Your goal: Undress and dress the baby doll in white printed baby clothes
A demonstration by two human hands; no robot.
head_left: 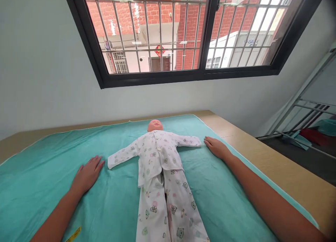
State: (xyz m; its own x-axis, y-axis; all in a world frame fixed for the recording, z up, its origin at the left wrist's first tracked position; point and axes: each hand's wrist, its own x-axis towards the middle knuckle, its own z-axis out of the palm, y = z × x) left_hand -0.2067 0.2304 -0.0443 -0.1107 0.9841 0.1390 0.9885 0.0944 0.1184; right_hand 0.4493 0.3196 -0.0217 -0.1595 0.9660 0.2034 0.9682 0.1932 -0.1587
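Observation:
A baby doll (155, 125) lies on its back on a turquoise sheet (118, 193), its head toward the window. It is dressed in a white printed jacket (149, 156) with buttons down the front and matching trousers (181, 207). Both sleeves are spread out to the sides. My left hand (88, 175) rests flat on the sheet, just left of one sleeve's cuff and apart from it. On the other side, my right hand (216, 147) lies flat near the opposite cuff, a small gap between them. Neither hand holds anything.
The sheet covers a wooden table (252, 147) whose far edge meets the white wall. A black-framed window (154, 77) with metal bars is above. To the right stands a metal bed frame (288, 112) with cloths on it. A yellow tag (73, 234) lies by my left forearm.

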